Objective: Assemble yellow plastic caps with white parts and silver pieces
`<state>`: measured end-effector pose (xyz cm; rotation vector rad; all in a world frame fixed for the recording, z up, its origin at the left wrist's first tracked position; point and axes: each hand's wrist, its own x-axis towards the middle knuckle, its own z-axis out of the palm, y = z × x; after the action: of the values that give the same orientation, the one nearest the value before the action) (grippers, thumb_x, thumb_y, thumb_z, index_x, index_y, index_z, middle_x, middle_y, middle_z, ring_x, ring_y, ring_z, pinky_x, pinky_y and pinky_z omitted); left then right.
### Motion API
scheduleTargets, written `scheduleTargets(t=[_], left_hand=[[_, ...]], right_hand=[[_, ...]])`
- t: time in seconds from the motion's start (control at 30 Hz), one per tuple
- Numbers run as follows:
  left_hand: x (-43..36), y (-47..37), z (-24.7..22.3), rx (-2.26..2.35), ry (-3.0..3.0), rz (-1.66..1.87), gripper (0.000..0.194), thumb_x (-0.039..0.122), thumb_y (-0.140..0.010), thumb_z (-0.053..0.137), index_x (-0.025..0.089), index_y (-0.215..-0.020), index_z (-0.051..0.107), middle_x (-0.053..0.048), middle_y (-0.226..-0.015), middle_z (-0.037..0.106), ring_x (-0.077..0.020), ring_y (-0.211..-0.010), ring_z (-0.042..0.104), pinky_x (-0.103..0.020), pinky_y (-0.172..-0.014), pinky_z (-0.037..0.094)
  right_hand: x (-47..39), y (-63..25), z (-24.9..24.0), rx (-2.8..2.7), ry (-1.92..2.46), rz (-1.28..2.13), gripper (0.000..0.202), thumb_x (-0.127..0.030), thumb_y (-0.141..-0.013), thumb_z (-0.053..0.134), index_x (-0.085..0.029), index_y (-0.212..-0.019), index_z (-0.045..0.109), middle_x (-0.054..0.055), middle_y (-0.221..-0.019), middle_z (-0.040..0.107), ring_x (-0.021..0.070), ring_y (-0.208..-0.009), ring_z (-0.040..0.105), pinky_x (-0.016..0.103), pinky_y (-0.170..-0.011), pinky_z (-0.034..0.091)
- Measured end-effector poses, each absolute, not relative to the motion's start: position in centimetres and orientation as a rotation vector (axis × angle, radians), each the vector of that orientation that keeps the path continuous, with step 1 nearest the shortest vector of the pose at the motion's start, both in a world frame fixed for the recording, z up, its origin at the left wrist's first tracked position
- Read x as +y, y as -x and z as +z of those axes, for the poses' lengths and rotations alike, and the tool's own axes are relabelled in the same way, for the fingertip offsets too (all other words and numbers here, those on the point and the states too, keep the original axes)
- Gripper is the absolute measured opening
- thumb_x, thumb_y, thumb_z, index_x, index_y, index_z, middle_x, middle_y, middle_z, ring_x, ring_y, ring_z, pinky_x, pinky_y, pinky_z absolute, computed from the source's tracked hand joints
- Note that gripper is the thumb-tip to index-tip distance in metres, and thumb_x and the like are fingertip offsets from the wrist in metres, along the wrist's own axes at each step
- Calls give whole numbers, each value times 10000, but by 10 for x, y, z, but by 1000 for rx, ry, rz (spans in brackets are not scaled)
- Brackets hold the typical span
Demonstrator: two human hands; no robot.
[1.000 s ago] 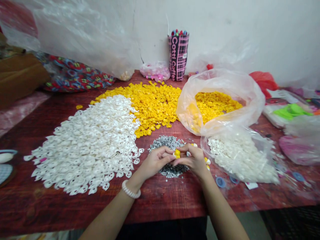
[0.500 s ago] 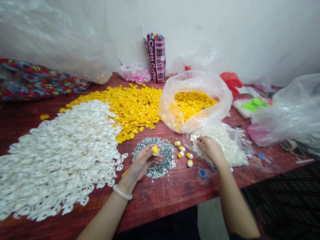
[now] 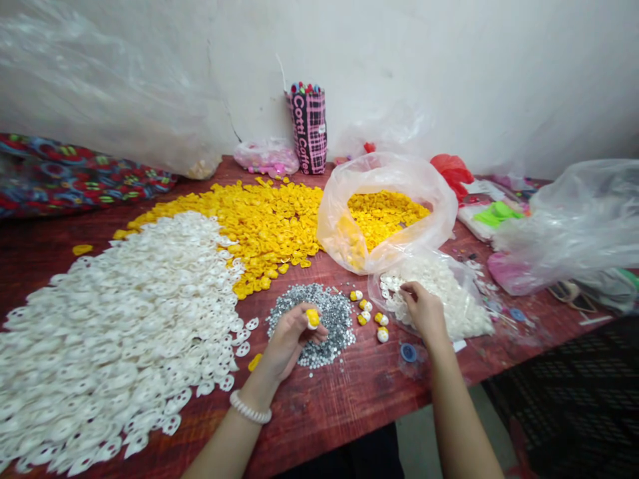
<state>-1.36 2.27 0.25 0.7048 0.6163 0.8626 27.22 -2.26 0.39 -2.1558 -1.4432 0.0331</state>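
Between the thumb and fingers of my left hand is a small rounded yellow-and-white plastic piece, held above a heap of small silver discs. My right hand is at the mouth of a clear bag of small white pieces. Its thumb and fingers come together there, and what they pinch, if anything, is too small to make out. Several yellow-and-white pieces like the held one lie on the table between my hands.
A broad pile of white flat pieces with holes covers the left side. Behind it spreads a yellow pile, beside an open plastic bag of yellow pieces. A blue round cap lies near the red table's front edge.
The view has shifted slightly. My right hand has drawn back a little toward the edge of the white pieces, fingers closer together. My left hand still holds the yellow-and-white piece.
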Motion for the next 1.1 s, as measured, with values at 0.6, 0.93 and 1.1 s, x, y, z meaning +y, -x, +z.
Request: scheduleTargets(t=[0.6,0.93,1.1], left_hand=[[-8,-2,36,773,-112,1260,337,492,-786,559,162,-773,625,-32,-834,711,-127,-873,652,-229,-840,460],[-29,-8,30,807,-526,1294,352,511,-744,601,163,-793,625,-52,-806,703,-182,-849,643,-287,-781,454],[-29,-9,31,809,-634,1308,381,537,-746,579,164,-794,642,-56,-827,686,-174,-821,625,-278,-751,447]], right_hand=[[-65,-73,6,-1543,1202,518,239,-128,-823,506,-238,-971,658,60,-947,700,194,-899,644,382,-820,519],[-73,-100,18,-1619,1200,838,200,-199,-802,609,-225,-996,646,49,-967,691,182,-892,640,322,-800,524],[-74,-115,25,-1715,1191,737,273,-187,-821,585,-243,-1086,619,49,-1006,687,185,-913,638,336,-821,517]])
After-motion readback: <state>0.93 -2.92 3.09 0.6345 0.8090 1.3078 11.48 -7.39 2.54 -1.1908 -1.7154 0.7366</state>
